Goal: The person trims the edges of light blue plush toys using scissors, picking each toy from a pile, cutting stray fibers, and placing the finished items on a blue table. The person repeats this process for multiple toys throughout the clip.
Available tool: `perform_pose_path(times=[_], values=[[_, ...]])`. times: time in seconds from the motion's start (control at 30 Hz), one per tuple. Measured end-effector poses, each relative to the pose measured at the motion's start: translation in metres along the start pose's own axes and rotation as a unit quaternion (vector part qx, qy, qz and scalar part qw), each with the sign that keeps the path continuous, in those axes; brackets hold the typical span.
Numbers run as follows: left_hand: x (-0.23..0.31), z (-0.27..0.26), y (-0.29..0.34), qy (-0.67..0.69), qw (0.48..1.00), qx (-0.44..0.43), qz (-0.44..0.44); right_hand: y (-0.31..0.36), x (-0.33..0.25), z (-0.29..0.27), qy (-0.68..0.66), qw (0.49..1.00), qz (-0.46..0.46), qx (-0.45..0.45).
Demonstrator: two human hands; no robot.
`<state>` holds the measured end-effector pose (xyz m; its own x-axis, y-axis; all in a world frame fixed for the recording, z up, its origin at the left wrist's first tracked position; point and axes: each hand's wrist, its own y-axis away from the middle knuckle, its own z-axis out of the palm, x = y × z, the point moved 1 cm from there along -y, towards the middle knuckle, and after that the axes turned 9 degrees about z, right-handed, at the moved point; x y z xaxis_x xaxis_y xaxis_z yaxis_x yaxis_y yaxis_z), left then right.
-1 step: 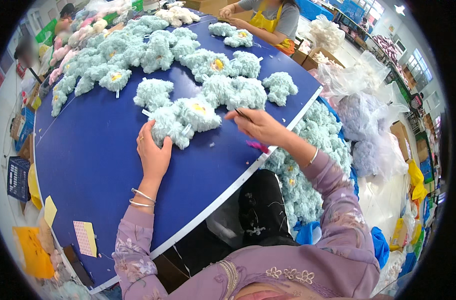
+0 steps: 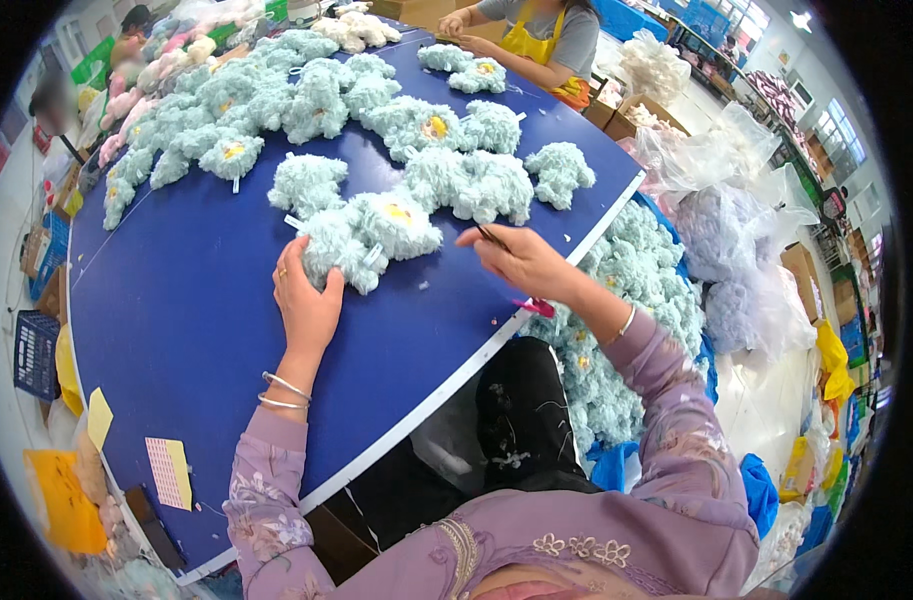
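Note:
A light-blue fluffy plush piece (image 2: 341,250) lies near the middle of the table, with a small white tag on its near side. My left hand (image 2: 308,300) grips its left edge, thumb and fingers against the pile. Touching it is another plush piece with a yellow-and-white patch (image 2: 398,222). Just right of these, my right hand (image 2: 521,262) is closed on a thin dark tool (image 2: 491,238), its kind unclear; it is apart from the plush. Beneath that hand, at the table edge, a bright pink thing (image 2: 536,307) shows, too small to name.
Many more light-blue plush pieces (image 2: 316,105) cover the far part of the blue table (image 2: 206,330). A heap of them (image 2: 616,330) lies beyond its right edge. Across the table works a person in a yellow apron (image 2: 531,45). Cards (image 2: 168,473) lie at the near left.
My right hand has shifted slightly right and toward me with the dark tool. The pink thing has moved right, onto the table edge. My left hand stays on the plush.

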<state>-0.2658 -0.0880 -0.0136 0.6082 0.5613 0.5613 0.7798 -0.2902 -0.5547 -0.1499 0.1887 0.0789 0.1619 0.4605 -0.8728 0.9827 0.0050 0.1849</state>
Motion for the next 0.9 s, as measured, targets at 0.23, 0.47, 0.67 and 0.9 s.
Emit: perform_pose_path(times=[0.23,0.47,0.67,0.9], values=[[0.012,-0.002,-0.005,-0.059,0.99,0.067,0.108,0.008,0.057,0.052,-0.119,0.985,0.016,0.121],[0.006,0.005,-0.011,-0.13,0.979,0.004,0.156,0.005,0.059,0.069,-0.028,0.967,-0.065,0.243],[0.028,-0.015,0.013,-0.126,0.986,-0.004,0.11,0.002,0.068,0.07,-0.03,0.96,-0.08,0.266],[0.037,-0.035,0.049,-0.162,0.981,-0.012,0.103,0.004,0.067,0.073,-0.007,0.952,-0.112,0.286]])
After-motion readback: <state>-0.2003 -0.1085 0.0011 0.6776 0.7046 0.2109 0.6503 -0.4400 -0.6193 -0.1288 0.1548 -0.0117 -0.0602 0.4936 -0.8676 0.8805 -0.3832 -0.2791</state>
